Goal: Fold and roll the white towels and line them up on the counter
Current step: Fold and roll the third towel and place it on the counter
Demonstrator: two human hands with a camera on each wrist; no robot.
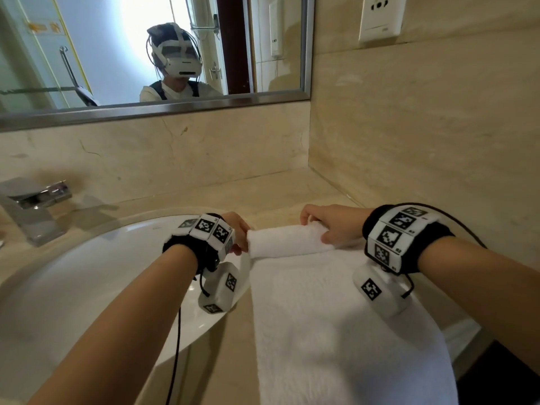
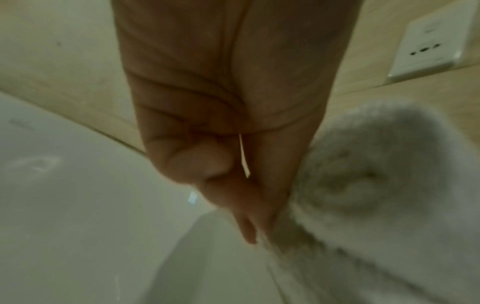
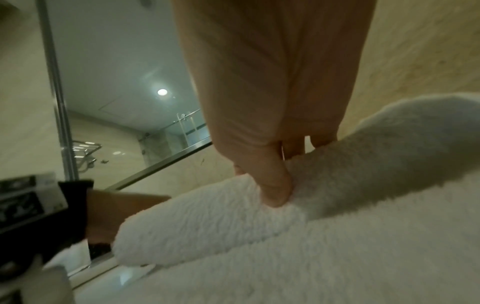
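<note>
Tap (image 1: 35, 206) sitting at the far left of the frame, sink (image 1: 73, 273) below it, mirror (image 1: 146, 54) above. Left hand (image 1: 238, 232) at centre is curling its fingers against the left end of the towel (image 1: 336, 317); its grip is blurred in the wrist view. Towel's far end is lying rolled on the counter (image 1: 277, 194), the flat rest running to the lower edge. Right hand (image 1: 336, 226) is gripping the roll, thumb (image 3: 272, 185) pressing into the pile. Socket (image 1: 381, 17) is showing upper right.
</note>
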